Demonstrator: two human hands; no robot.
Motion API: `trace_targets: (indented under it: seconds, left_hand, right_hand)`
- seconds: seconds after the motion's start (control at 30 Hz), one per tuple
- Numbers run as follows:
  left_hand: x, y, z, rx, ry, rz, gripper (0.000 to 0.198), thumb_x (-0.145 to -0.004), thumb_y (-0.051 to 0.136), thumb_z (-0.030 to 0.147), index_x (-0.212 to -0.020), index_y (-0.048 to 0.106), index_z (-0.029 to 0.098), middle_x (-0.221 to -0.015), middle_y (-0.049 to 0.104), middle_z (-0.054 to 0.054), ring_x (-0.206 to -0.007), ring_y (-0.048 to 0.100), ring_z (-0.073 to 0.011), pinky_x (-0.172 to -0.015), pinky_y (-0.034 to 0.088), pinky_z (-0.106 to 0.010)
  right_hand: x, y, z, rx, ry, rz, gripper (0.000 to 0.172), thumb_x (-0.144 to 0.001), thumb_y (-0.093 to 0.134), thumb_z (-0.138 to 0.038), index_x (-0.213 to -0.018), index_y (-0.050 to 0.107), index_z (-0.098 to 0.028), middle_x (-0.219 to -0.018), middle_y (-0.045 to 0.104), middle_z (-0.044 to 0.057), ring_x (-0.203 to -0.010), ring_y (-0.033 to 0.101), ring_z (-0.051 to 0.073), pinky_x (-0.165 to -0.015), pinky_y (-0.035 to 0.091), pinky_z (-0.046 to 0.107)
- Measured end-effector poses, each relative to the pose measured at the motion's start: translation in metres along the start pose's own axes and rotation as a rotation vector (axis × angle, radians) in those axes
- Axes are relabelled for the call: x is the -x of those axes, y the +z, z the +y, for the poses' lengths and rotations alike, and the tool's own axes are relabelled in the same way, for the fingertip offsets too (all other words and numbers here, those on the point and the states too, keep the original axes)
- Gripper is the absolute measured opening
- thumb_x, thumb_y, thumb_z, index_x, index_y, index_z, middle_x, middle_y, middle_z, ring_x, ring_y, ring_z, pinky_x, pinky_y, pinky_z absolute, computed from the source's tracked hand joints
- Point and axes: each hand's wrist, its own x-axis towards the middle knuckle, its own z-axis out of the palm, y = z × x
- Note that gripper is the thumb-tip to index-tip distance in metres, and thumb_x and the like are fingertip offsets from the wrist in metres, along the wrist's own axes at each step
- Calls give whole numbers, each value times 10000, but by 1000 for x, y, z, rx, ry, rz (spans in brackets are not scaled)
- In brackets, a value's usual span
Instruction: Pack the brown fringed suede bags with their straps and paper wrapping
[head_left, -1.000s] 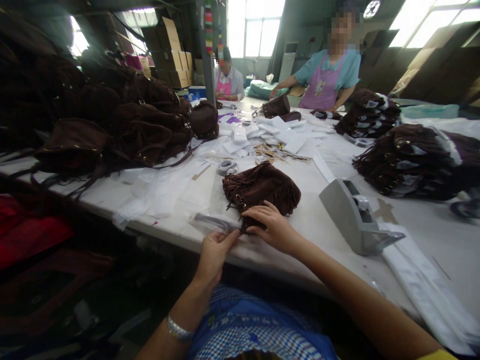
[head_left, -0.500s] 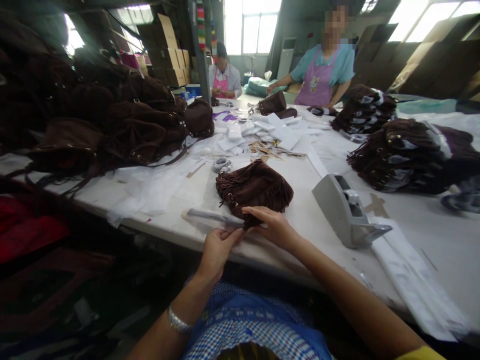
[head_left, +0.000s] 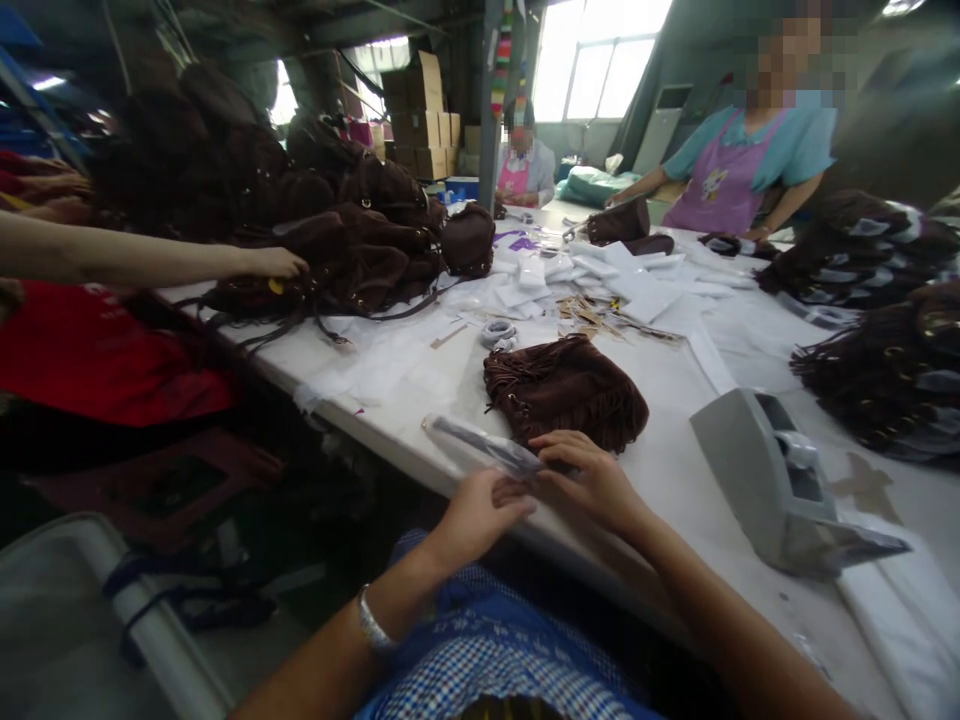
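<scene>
A brown fringed bag point(head_left: 570, 390) lies on the white table in front of me. Along its near side, a clear plastic packet point(head_left: 472, 440) with a dark strip inside lies slanted at the table's edge. My right hand point(head_left: 592, 480) grips the packet's right end between thumb and fingers, close against the bag. Below it, my left hand point(head_left: 484, 515) has its fingers curled at the packet's near edge, apparently pinching the plastic. Fingers partly hide this end of the packet.
A grey tape dispenser point(head_left: 780, 490) stands to the right, with stacked fringed bags point(head_left: 892, 370) behind. Brown bags point(head_left: 360, 250) are heaped at left, where a co-worker's hand point(head_left: 274, 265) reaches in. White packets point(head_left: 622, 275) and a roll of tape point(head_left: 499, 333) lie beyond. Two people stand across the table.
My view has swung left, so the table things sit further right. A co-worker's arm has come into view at the left. My right hand has moved from the bag onto the packet's end.
</scene>
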Motion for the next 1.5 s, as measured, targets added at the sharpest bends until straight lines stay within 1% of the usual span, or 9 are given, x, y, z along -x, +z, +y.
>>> trace_targets:
  seconds: [0.1, 0.17, 0.27, 0.33, 0.43, 0.8, 1.0, 1.23, 1.5]
  left_hand:
    - [22, -28, 12, -170, -109, -15, 303, -826, 705, 377, -1019, 698, 144, -971, 750, -100, -837, 724, -220, -714, 573, -290]
    - [29, -54, 24, -382, -76, 117, 321, -900, 600, 450, -978, 711, 160, -878, 750, -78, -739, 716, -209, -633, 562, -288]
    - [20, -93, 42, -741, 200, 304, 292, -930, 561, 424, -1079, 712, 223, -1117, 727, -64, -1056, 671, -233, -943, 526, -358]
    - [3, -112, 51, -923, 326, 173, 341, -915, 588, 402, -1213, 667, 257, -1317, 640, -44, -1267, 547, -237, -1121, 388, -391]
    - [-22, -126, 53, -1001, 283, -53, 451, -869, 637, 412, -1288, 621, 248, -1341, 625, -47, -1274, 537, -247, -1135, 365, -398]
    - [-26, -144, 35, -825, 100, -5, 328, -823, 654, 442, -1036, 705, 198, -980, 744, -52, -910, 682, -236, -853, 527, -336]
    - [-18, -137, 33, -758, 130, 65, 339, -830, 661, 456, -1059, 713, 210, -950, 739, -57, -873, 683, -228, -823, 540, -329]
    - [-13, -125, 34, -695, 133, 128, 347, -818, 690, 461, -1060, 712, 212, -977, 736, -52, -852, 706, -214, -785, 574, -308]
    - [-9, -121, 32, -556, 125, 72, 351, -819, 688, 349, -1137, 686, 202, -1114, 716, -74, -977, 689, -224, -882, 584, -358]
  right_hand:
    - [3, -6, 2, 65, -38, -39, 75, -895, 668, -230, -967, 690, -236, -1162, 705, 54, -1127, 602, 238, -981, 506, 419]
    - [5, -10, 5, 143, -80, -66, 84, -913, 633, -203, -966, 690, -235, -1166, 708, 54, -1133, 604, 246, -974, 507, 430]
    - [7, -17, 10, 285, -123, -92, 119, -935, 593, -185, -968, 695, -236, -1175, 711, 48, -1148, 604, 258, -959, 507, 447]
    - [7, -22, 13, 350, -136, -109, 123, -940, 588, -188, -965, 698, -236, -1188, 708, 42, -1163, 601, 259, -958, 507, 443]
    - [7, -29, 17, 414, -145, -139, 130, -942, 584, -184, -959, 701, -236, -1199, 705, 31, -1183, 597, 256, -967, 502, 435]
    - [11, -37, 26, 508, -57, -124, 137, -915, 598, -140, -946, 703, -223, -1212, 697, 31, -1210, 587, 245, -1029, 460, 452]
    - [7, -39, -13, 495, -20, -102, 472, -857, 610, -118, -1297, 609, -287, -1356, 609, 50, -1324, 487, 299, -1129, 324, 563]
    - [-36, 28, -60, 433, -35, -141, 310, -959, 578, -338, -1227, 656, -204, -1178, 699, 96, -1005, 611, 248, -864, 503, 372]
    - [-60, 71, -60, 466, 52, -287, 168, -901, 663, -355, -925, 705, -194, -856, 711, 51, -828, 582, 215, -693, 391, 315]
